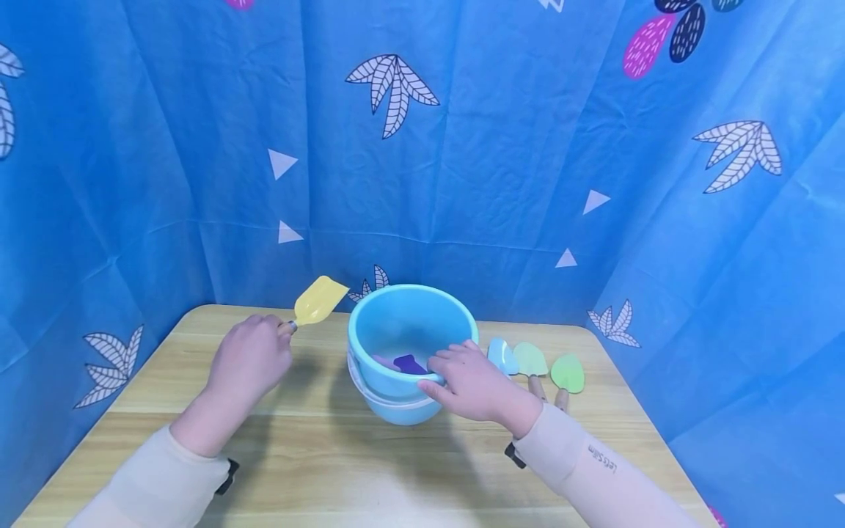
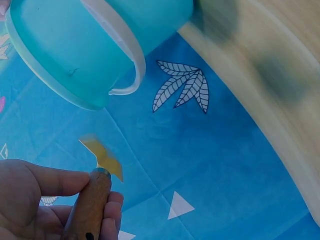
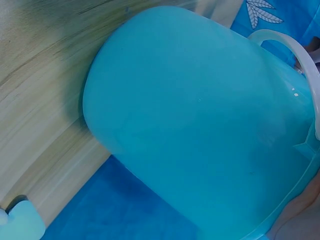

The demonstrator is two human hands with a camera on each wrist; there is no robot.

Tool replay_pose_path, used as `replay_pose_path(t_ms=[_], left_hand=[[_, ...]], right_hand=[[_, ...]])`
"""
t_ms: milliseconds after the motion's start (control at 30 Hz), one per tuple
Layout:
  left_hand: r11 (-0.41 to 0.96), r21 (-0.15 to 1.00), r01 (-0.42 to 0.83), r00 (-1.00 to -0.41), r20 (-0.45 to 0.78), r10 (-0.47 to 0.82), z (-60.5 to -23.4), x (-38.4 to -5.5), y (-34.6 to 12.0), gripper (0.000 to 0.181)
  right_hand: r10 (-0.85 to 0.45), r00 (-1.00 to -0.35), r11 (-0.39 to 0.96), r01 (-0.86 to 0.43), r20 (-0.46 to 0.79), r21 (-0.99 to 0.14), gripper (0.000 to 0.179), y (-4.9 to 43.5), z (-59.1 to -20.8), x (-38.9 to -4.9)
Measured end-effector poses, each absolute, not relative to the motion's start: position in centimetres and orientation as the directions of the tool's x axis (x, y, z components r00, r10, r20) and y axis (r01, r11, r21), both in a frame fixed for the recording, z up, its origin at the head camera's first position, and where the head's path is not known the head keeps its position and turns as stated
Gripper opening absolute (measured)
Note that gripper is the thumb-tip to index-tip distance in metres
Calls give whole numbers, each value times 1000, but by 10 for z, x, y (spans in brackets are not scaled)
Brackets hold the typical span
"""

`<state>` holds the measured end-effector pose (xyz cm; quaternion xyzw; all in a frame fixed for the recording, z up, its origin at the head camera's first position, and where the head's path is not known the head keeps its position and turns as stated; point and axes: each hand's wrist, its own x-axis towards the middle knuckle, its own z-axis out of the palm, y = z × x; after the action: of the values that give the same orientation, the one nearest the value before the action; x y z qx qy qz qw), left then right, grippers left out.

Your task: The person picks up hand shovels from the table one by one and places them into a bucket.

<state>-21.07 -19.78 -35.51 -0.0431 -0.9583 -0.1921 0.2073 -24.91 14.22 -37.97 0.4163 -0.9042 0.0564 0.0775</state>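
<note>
My left hand (image 1: pixel 254 359) grips a small yellow toy shovel (image 1: pixel 321 299) by its wooden handle (image 2: pixel 89 205). Its blade is raised over the table, left of a light-blue bucket (image 1: pixel 399 413). With its thumb outside and fingers over the edge, my right hand (image 1: pixel 472 385) holds the bucket's near right rim. Inside the bucket lie a purple piece (image 1: pixel 411 364) and a lavender one (image 1: pixel 385 361), partly hidden by the near wall. A white handle (image 2: pixel 117 32) hangs down along the bucket's side. The right wrist view is mostly filled by the bucket's outer wall (image 3: pixel 195 115).
Right of the bucket, a blue shovel (image 1: pixel 502 357), a pale green shovel (image 1: pixel 530 359) and a brighter green shovel (image 1: pixel 568 373) lie on the wooden table (image 1: pixel 356 477); my right arm partly covers them. A blue patterned curtain (image 1: pixel 495 161) surrounds the table's back and sides.
</note>
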Motion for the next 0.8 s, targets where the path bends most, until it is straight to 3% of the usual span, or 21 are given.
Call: replay_pose_path(t_ms=[800], left_hand=[[914, 346, 211, -923, 379, 69, -338, -218, -160, 17]], right_hand=[[-737, -652, 655, -754, 178, -47, 40, 140, -378, -247]])
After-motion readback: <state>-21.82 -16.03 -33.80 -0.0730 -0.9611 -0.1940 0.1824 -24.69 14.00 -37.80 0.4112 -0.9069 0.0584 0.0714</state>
